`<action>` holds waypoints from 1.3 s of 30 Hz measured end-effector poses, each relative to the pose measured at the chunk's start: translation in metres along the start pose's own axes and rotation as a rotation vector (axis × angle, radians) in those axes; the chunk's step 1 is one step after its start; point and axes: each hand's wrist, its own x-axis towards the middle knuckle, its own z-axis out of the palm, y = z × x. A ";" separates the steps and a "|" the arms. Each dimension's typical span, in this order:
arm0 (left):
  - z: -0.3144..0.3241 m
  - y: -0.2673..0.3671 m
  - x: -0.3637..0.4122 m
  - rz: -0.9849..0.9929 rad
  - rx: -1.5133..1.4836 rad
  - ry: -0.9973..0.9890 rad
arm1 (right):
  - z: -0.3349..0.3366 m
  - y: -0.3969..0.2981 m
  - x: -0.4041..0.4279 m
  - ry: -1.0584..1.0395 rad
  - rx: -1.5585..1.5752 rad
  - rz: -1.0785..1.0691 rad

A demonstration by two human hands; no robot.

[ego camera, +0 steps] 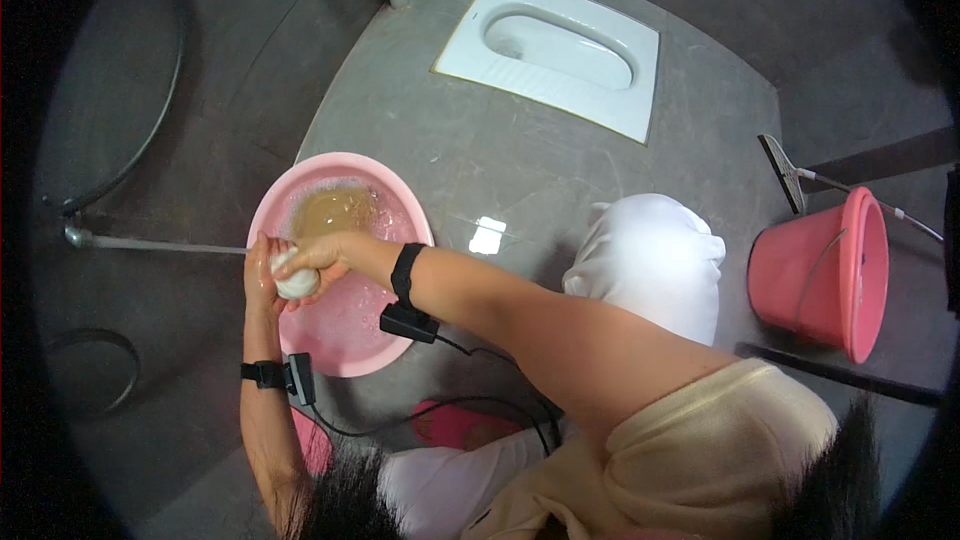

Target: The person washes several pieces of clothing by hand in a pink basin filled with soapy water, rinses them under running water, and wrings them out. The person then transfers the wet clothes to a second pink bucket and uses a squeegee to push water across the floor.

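My left hand (260, 279) and my right hand (322, 256) are pressed together around a white rounded wad (298, 283), which looks like a balled-up wet cloth. They hold it over the left part of a pink plastic basin (416, 217). Water from a wall tap (75, 238) runs in a thin stream (169, 246) to my left hand. Pinkish, soapy water with foam fills the basin's lower part. Something tan (330, 211) sits in that water, its kind unclear. Part of the wad is hidden by my fingers.
Behind the basin, a white squat toilet (570, 52) is set in the grey tiled floor. To the right are a white cloth-like bundle (652, 262), a pink bucket (799, 277) and a floor squeegee (784, 172). Cables (472, 399) run from my wrist-strapped devices. A hose (161, 120) hangs left.
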 end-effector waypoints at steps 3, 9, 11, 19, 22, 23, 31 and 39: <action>-0.003 0.000 0.001 -0.001 0.276 0.071 | -0.003 0.010 0.008 0.213 -0.199 -0.020; -0.001 -0.018 0.011 -0.075 0.538 0.222 | 0.003 0.021 0.018 0.766 -0.793 -0.121; -0.004 -0.022 0.014 -0.107 0.627 0.238 | 0.009 0.022 0.019 0.886 -0.981 -0.145; -0.005 -0.028 0.016 -0.179 0.763 0.421 | 0.023 0.021 0.006 0.856 -0.962 -0.071; 0.005 -0.024 0.020 -0.105 0.757 0.444 | 0.023 0.012 -0.003 0.852 -1.134 -0.113; 0.008 -0.020 0.020 -0.097 0.736 0.457 | 0.021 0.005 -0.006 0.870 -1.207 -0.118; 0.000 0.016 -0.006 -0.137 0.364 0.234 | 0.008 -0.126 -0.052 0.904 -1.977 -0.372; 0.060 -0.032 0.019 -0.147 0.675 -0.326 | 0.043 -0.237 -0.403 1.603 -1.756 -0.343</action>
